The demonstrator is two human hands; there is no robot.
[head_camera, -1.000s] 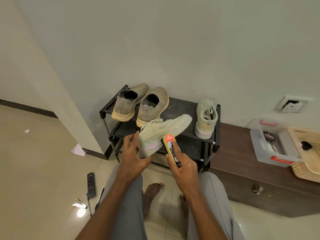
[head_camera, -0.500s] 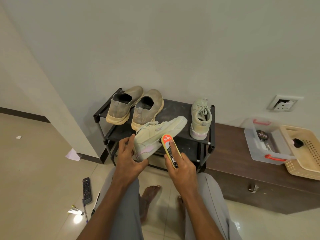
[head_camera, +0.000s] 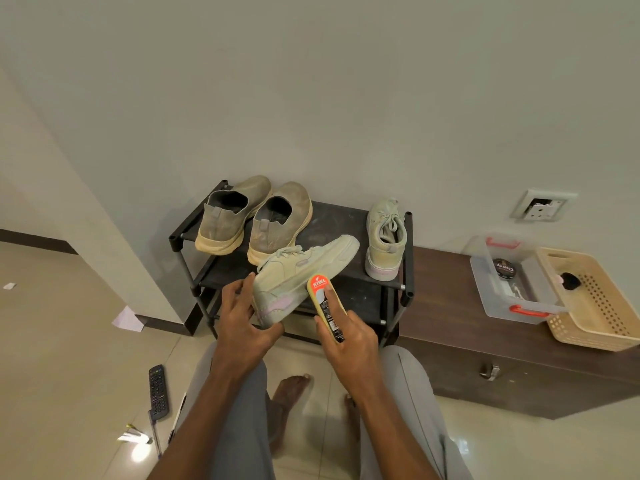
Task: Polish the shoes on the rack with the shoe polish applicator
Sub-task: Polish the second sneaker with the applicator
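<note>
A pale green sneaker point(head_camera: 300, 271) with a pink heel patch is held in the air in front of the black shoe rack point(head_camera: 405, 289). My left hand point(head_camera: 242, 320) grips it at the heel. My right hand point(head_camera: 349, 337) holds a yellow shoe polish applicator point(head_camera: 323, 303) with a red top label, index finger along its back, its face against the sneaker's side. The matching green sneaker point(head_camera: 385, 239) stands on the rack's top shelf at the right. Two tan slip-on shoes point(head_camera: 256, 218) sit at the left of that shelf.
A dark wooden low cabinet point(head_camera: 485, 358) stands right of the rack, carrying a clear box point(head_camera: 498, 299) with a polish tin point(head_camera: 504, 268) and a beige basket point(head_camera: 595, 306). A remote control point(head_camera: 158, 391) and pens lie on the floor at left. My knees and bare feet are below.
The applicator has slid slightly along the sneaker's side. The head view has shifted a little; both hands keep their hold.
</note>
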